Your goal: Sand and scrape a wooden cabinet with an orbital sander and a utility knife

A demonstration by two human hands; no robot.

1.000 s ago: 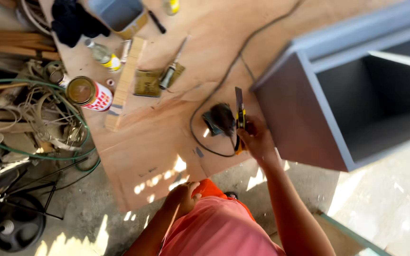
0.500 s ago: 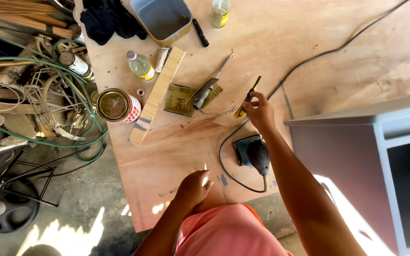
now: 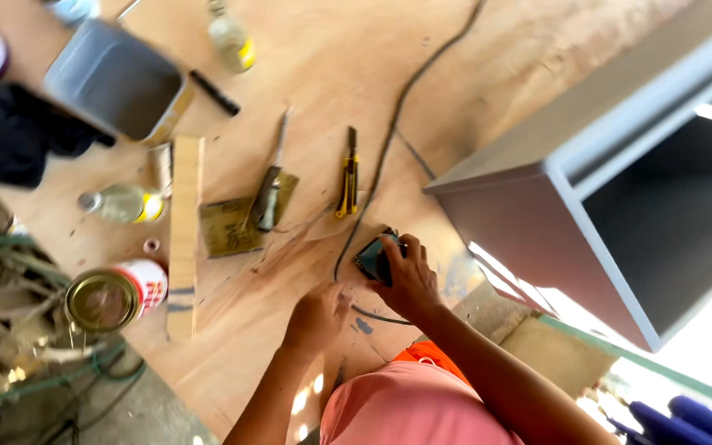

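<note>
The right hand is clamped over a small dark power tool that rests on the plywood tabletop. The fingers wrap the top of the tool; only its left end shows beyond them. The left hand lies just beside the tool, on its near left side, curled into a loose fist with the knuckles on the tabletop. Whether it encloses anything cannot be told. The two hands are close together but not touching.

A black cord runs from the tool away across the tabletop toward the far edge. A yellow utility knife lies just beyond the tool, touched by neither hand. Left of the tool, farther out, a scraper lies on a sheet of sandpaper. A wooden strip lies left of the sandpaper. An open tin can lies on its side well to the left of the tool. A grey cabinet stands right of the tool, its corner near the right hand.
</note>
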